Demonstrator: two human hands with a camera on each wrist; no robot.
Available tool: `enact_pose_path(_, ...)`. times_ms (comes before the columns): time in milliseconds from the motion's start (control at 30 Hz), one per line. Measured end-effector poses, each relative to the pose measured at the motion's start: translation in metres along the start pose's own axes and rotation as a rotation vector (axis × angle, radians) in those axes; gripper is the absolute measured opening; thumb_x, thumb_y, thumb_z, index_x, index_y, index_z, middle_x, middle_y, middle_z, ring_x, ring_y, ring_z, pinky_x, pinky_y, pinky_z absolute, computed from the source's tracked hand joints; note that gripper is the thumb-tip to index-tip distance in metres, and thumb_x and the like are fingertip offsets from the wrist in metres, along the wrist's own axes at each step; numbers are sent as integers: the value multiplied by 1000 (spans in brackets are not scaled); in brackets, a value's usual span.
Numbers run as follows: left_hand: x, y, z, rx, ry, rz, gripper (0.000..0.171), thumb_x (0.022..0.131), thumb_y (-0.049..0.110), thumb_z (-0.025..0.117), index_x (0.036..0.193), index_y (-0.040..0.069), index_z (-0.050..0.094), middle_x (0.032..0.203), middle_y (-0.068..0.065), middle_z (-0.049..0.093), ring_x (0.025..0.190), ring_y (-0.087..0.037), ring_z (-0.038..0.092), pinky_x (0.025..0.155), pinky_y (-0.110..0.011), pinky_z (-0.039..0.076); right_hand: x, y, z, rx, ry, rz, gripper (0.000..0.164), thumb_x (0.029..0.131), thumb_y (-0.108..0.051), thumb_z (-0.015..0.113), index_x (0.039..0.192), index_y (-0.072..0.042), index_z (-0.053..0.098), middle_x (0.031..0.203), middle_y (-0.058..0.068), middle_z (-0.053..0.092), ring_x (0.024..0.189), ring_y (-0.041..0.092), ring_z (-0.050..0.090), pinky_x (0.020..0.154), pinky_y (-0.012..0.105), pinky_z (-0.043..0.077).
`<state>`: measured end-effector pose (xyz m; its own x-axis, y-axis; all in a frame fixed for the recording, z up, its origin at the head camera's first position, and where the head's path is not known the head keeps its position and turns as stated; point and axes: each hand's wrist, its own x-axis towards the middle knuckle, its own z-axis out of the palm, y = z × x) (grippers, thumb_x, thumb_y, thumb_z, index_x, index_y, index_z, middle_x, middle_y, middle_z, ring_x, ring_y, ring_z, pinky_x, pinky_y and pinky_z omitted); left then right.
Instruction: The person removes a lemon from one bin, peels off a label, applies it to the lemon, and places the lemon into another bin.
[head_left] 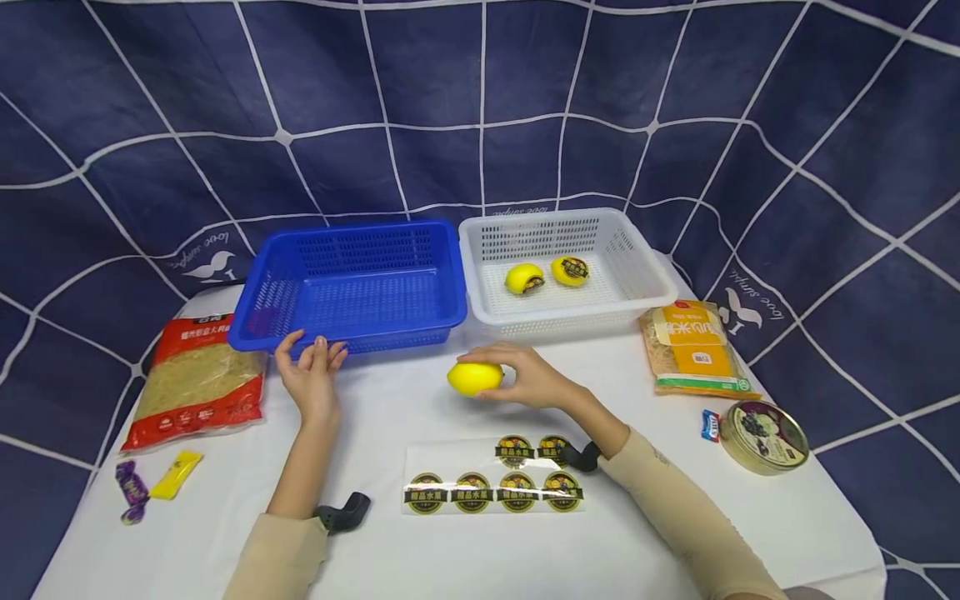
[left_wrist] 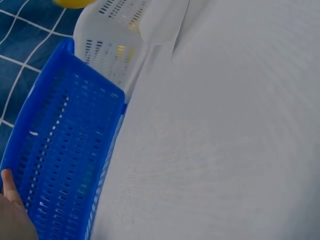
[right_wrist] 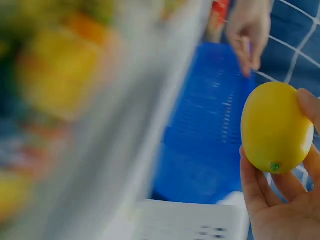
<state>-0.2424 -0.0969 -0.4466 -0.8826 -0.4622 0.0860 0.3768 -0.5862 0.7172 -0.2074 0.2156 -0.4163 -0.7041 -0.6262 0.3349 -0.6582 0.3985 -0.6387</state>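
My right hand point(head_left: 528, 377) holds a yellow lemon point(head_left: 474, 378) between thumb and fingers, above the table in front of the baskets. The right wrist view shows the lemon point(right_wrist: 276, 127) close up, a small green spot at its lower end and no sticker on the visible side. My left hand point(head_left: 309, 379) grips the front left rim of the blue plastic basket point(head_left: 348, 343); part of the fingers is hidden. Two lemons with round dark stickers, one lemon point(head_left: 524, 278) and another lemon point(head_left: 570, 271), lie inside the white basket point(head_left: 570, 318).
Nearer me lies a clear sheet of round fruit stickers point(head_left: 472, 493). At left are a red noodle bag point(head_left: 198, 379), a purple candy point(head_left: 132, 492) and a yellow packet point(head_left: 176, 475). At right are an orange bag point(head_left: 693, 348), a small blue packet point(head_left: 710, 426) and a round tin point(head_left: 763, 437).
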Motion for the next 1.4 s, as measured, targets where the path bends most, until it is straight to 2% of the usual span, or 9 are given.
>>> enact_pose_path(167, 4, -5, -3, 3, -8, 23, 34, 89, -2, 54, 119, 6, 40, 74, -14, 53, 72, -27, 67, 66, -32, 58, -16, 20, 11, 33, -18, 114, 56, 75, -26, 78, 126, -26, 57, 125, -15, 55, 116, 8, 48, 101, 37, 38)
enact_pose_path(400, 3, -5, -3, 52, 0, 33, 34, 89, 1, 56, 119, 7, 41, 77, -13, 53, 73, -26, 67, 69, -32, 58, -25, 37, 18, 73, -87, 195, 55, 76, -32, 76, 127, -27, 56, 125, -15, 55, 117, 8, 47, 102, 35, 38)
enact_pose_path(533, 2, -6, -2, 50, -1, 28, 35, 90, 3, 56, 120, 7, 40, 78, -14, 52, 74, -27, 67, 69, -31, 58, -27, 39, 18, 75, -100, 182, 57, 77, -36, 75, 129, -27, 55, 126, -13, 54, 118, 9, 48, 102, 35, 38)
enact_pose_path(767, 2, -5, -1, 54, -11, 36, 33, 90, 2, 55, 120, 7, 39, 77, -13, 53, 73, -26, 67, 68, -30, 58, -28, 41, 18, 89, -97, 181, 57, 77, -39, 75, 129, -30, 53, 126, -16, 54, 117, 6, 48, 101, 33, 39)
enact_pose_path(933, 1, -6, -3, 87, -18, 58, 33, 91, 2, 54, 120, 6, 39, 75, -13, 53, 72, -26, 67, 68, -30, 58, -28, 40, 18, 104, -105, 188, 58, 76, -38, 75, 130, -30, 53, 125, -17, 53, 117, 5, 47, 101, 31, 38)
enact_pose_path(1167, 4, -9, -8, 122, -28, 97, 32, 90, 1, 55, 119, 6, 41, 75, -16, 57, 70, -28, 67, 67, -33, 58, -27, 41, 18, 76, -103, 166, 61, 77, -37, 74, 132, -25, 51, 128, -9, 53, 119, 10, 47, 103, 35, 37)
enact_pose_path(1400, 3, -9, -6, 135, -30, 112, 31, 89, 2, 57, 117, 6, 43, 77, -18, 60, 68, -28, 67, 66, -33, 58, -27, 40, 16, 60, -83, 168, 61, 77, -32, 76, 132, -24, 52, 129, -10, 52, 120, 12, 45, 104, 38, 35)
